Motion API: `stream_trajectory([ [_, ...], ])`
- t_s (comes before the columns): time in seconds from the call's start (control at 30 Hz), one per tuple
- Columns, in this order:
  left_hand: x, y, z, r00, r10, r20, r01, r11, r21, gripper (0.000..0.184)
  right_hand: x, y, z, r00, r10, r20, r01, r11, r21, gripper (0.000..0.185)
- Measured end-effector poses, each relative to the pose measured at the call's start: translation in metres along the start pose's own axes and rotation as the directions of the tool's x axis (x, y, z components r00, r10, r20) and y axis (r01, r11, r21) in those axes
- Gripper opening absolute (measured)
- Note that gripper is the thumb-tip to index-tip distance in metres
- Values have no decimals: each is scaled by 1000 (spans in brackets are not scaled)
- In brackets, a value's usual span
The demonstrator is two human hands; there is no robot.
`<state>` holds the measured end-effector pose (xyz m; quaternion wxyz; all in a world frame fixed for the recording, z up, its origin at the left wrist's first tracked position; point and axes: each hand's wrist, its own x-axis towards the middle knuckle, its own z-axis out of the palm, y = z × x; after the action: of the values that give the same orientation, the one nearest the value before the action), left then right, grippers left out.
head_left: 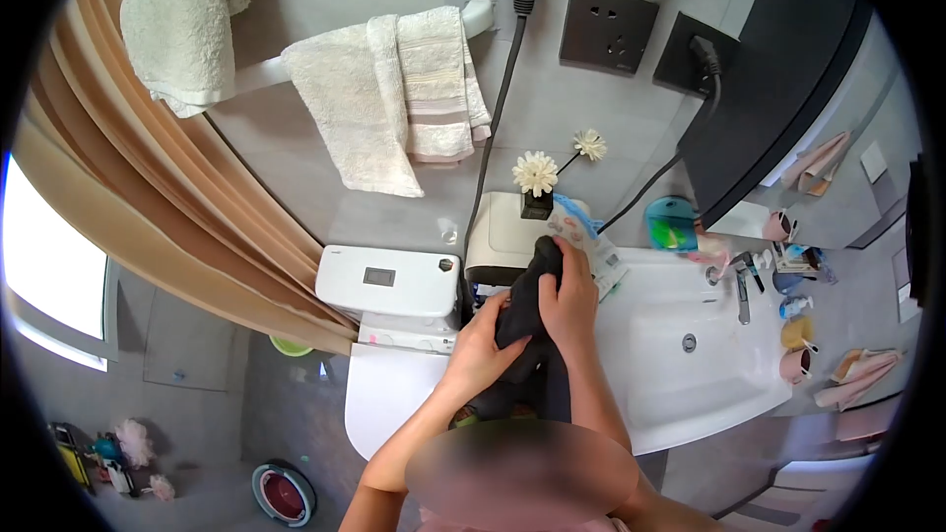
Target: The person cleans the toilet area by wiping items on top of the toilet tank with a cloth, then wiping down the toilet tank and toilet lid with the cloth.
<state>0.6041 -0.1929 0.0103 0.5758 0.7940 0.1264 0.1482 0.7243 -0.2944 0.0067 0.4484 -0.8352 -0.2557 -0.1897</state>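
A bunched piece of black cloth (522,315) is held up between my two hands, in front of my body. My left hand (478,350) is closed round its left side, thumb lying across the fabric. On the other side, my right hand (569,300) grips the upper part, fingers bent over the top. The lower end of the cloth hangs towards my dark clothing, and I cannot make out where one stops. What kind of garment it is does not show.
A white toilet tank (389,281) and closed lid (389,394) stand at left. The white washbasin (641,374) with its tap (743,300) is at right. Behind my hands, a beige box (498,236) carries a flower vase (537,205). Towels (345,99) hang above; a black cord (498,118) runs down the wall.
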Motion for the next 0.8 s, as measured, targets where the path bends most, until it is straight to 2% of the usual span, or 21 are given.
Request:
stream_trajectory([
  [0.03, 4, -3, 4, 1000, 28, -14, -28, 999, 21, 55, 1, 4, 4, 1000, -2, -3, 2, 1000, -5, 37],
  [0.07, 6, -6, 4, 999, 31, -11, -31, 999, 18, 55, 2, 7, 7, 997, 61, 51, -54, 991, -123, 37],
  [0.1, 8, -8, 3, 997, 80, 1, -79, 992, 103, 55, 2, 8, 11, 987, 131, 96, -104, 965, -242, 37],
  [0.13, 10, -10, 0, 991, 130, 18, -131, 973, 188, 54, 3, 7, 16, 987, 131, 92, -105, 964, -244, 37],
  [0.2, 9, -15, -10, 991, 131, 20, -132, 979, 154, 54, 4, -2, 28, 983, 134, 127, -87, 944, -319, 40],
  [0.23, 9, -17, -17, 997, 80, -2, -79, 986, 150, 54, 5, -9, 35, 984, 133, 115, -89, 943, -322, 37],
  [0.27, 9, -18, -24, 999, 34, -26, -30, 989, 144, 54, 5, -14, 44, 985, 125, 119, -87, 955, -285, 36],
  [0.43, 7, -26, -60, 983, 72, -168, -36, 978, 207, 51, 0, -45, 81, 997, 29, 71, -23, 996, -83, 39],
  [0.47, 5, -27, -64, 980, 82, -181, -42, 976, 215, 49, 1, -41, 85, 994, -78, 78, 65, 986, 156, 39],
  [0.53, -3, -25, -66, 976, 70, -206, -24, 976, 216, 46, -9, -48, 75, 967, -12, 255, -85, 927, 365, 39],
  [0.57, -8, -21, -65, 979, 95, -183, -47, 968, 247, 47, -14, -47, 70, 989, -42, 141, -24, 899, 438, 41],
  [0.6, -11, -16, -62, 980, 117, -162, -69, 959, 274, 47, -18, -45, 57, 994, -2, 111, -47, 899, 434, 42],
  [0.73, -5, -11, -16, 978, 207, 22, -206, 951, 231, 57, -32, -10, 3, 993, 64, -102, -45, 983, 175, 45],
  [0.8, 5, -5, 15, 968, 237, 80, -248, 951, 185, 57, -33, 12, -11, 974, 122, -190, -104, 990, 99, 47],
])
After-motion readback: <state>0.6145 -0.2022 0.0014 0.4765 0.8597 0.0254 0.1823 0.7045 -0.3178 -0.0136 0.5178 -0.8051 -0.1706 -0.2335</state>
